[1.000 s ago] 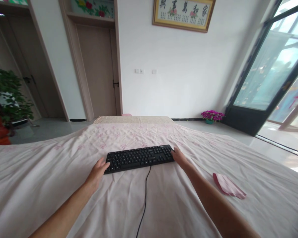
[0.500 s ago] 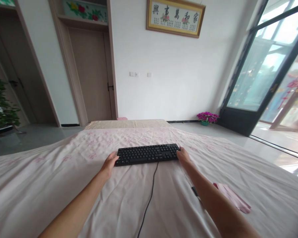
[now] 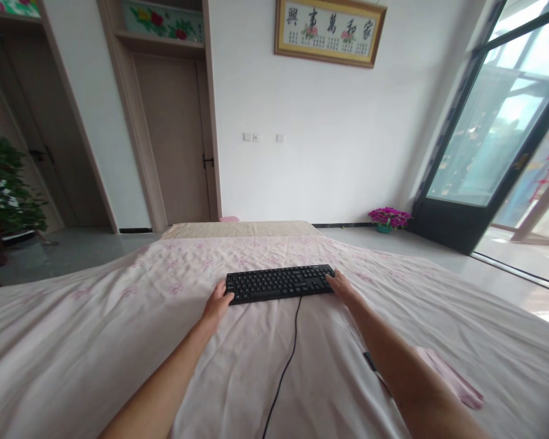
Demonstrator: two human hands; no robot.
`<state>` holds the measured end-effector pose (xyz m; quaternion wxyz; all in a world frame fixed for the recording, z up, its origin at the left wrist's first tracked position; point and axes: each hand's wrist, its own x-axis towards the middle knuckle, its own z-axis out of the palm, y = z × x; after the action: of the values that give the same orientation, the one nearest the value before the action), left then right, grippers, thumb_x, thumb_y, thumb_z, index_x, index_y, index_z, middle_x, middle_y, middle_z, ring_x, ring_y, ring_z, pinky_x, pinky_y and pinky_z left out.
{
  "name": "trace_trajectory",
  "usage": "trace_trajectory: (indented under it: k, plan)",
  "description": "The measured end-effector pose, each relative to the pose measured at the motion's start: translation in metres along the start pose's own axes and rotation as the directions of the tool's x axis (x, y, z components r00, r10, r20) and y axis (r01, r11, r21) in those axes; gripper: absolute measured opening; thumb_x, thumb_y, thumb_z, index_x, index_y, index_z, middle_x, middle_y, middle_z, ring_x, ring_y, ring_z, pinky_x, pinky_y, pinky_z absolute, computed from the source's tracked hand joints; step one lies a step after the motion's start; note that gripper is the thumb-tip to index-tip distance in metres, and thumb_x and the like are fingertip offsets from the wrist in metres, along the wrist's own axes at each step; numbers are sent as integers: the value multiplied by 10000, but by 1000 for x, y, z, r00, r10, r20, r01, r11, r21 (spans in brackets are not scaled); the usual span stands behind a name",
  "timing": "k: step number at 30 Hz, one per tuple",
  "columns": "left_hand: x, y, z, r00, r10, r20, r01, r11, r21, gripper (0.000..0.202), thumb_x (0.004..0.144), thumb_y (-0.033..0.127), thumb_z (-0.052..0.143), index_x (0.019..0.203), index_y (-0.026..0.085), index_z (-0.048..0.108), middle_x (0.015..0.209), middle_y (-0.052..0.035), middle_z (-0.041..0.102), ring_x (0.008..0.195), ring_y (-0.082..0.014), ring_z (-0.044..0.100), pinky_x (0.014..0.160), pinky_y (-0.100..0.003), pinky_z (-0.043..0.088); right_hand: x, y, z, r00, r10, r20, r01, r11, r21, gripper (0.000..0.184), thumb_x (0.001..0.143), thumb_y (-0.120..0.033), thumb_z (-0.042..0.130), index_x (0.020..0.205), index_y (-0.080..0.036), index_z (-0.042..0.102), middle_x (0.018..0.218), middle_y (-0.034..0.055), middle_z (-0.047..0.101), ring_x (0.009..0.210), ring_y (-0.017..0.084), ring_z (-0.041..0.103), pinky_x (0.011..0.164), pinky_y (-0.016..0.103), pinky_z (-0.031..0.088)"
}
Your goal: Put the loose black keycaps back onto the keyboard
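A black computer keyboard (image 3: 274,284) lies across the middle of the cloth-covered surface, its keys facing up. My left hand (image 3: 218,300) grips its left end, thumb over the near corner. At the opposite end my right hand (image 3: 341,283) holds the keyboard, thumb on top by the number keys. The fingers under both ends are mostly hidden. From the near edge a thin black cable (image 3: 282,372) runs toward me and out of view. Partly behind my right forearm are a pink folded cloth (image 3: 452,378) and a small dark object (image 3: 369,361) I cannot make out.
A pale cloth (image 3: 96,341) with pink flowers covers the wide surface in loose folds. Beyond it stand a white wall, a closed door (image 3: 174,140) and a pot of magenta flowers (image 3: 388,217). A leafy plant (image 3: 7,189) is at left, a glass door (image 3: 480,134) at right.
The whole view has shifted slightly, so the room, keyboard and hands sit further right in the picture. Both hands keep their hold on the keyboard's ends.
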<state>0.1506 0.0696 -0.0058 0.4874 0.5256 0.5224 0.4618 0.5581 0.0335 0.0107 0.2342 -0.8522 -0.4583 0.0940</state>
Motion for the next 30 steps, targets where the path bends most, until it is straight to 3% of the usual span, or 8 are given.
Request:
trace_trajectory:
  k: [5, 10, 14, 16, 18, 21, 25, 30]
  plan:
    - [-3, -13, -17, 995, 95, 33, -95, 995, 15, 552, 776, 230, 599, 1308, 194, 457, 1361, -109, 509, 1279, -234, 447, 1056, -347, 369, -9, -6, 10, 999, 33, -14, -34, 997, -71, 501, 843, -427, 412, 1224, -113, 497, 1250, 184, 519, 1136, 307, 496, 909, 377, 356]
    - [-2, -19, -28, 989, 82, 120, -80, 997, -24, 612, 837, 324, 543, 1393, 176, 335, 1441, -158, 391, 1302, -236, 416, 1053, -354, 363, -25, -13, 7, 998, 40, -57, -45, 994, -98, 559, 872, -457, 372, 1317, -120, 413, 1324, 197, 460, 1211, 327, 434, 963, 428, 312]
    - [-19, -26, -31, 975, 214, 60, -222, 955, 198, 649, 802, 291, 561, 1393, 150, 334, 1422, -167, 417, 1303, -251, 412, 1076, -389, 319, -58, -33, 11, 981, -7, -195, -12, 995, -95, 590, 915, -426, 277, 1409, -104, 277, 1429, 214, 328, 1308, 326, 309, 1015, 457, 247]
    - [-34, -32, -38, 948, 316, 46, -306, 858, 412, 654, 762, 282, 591, 1369, 152, 387, 1419, -165, 421, 1331, -275, 363, 1101, -420, 257, -82, -48, 17, 944, -113, -309, 100, 993, -58, 567, 916, -386, 283, 1412, -113, 289, 1430, 181, 346, 1306, 299, 319, 1031, 428, 245]
    - [-50, -38, -52, 906, 404, 128, -393, 690, 608, 613, 781, 328, 564, 1351, 151, 424, 1418, -169, 422, 1376, -287, 267, 1121, -441, 178, -110, -64, 25, 932, -205, -299, 207, 978, -25, 563, 896, -346, 326, 1404, -102, 312, 1385, 171, 417, 1277, 271, 368, 1036, 395, 263]
    - [-66, -41, -89, 922, 362, 138, -310, 476, 823, 577, 802, 476, 504, 1297, 180, 500, 1427, -193, 397, 1370, -348, 248, 1095, -546, 106, -153, -82, 34, 924, -323, -204, 329, 944, -8, 590, 875, -349, 386, 1409, -108, 313, 1367, 155, 449, 1252, 257, 406, 1010, 367, 315]
    - [-77, -47, -147, 963, 248, 109, -186, 312, 932, 637, 825, 595, 383, 1366, 262, 424, 1482, -152, 320, 1364, -360, 249, 1039, -633, 117, -195, -85, 43, 911, -409, -50, 402, 909, -110, 522, 887, -385, 407, 1371, -190, 402, 1391, 108, 439, 1245, 267, 406, 990, 400, 329]
    - [-91, -58, -187, 962, 263, 68, -107, 136, 985, 639, 846, 558, 374, 1403, 245, 370, 1489, -137, 309, 1370, -304, 249, 1075, -528, 160, -219, -78, 55, 863, -505, 10, 492, 836, -243, 417, 906, -350, 399, 1280, -210, 520, 1370, 81, 468, 1276, 242, 358, 1047, 368, 243]
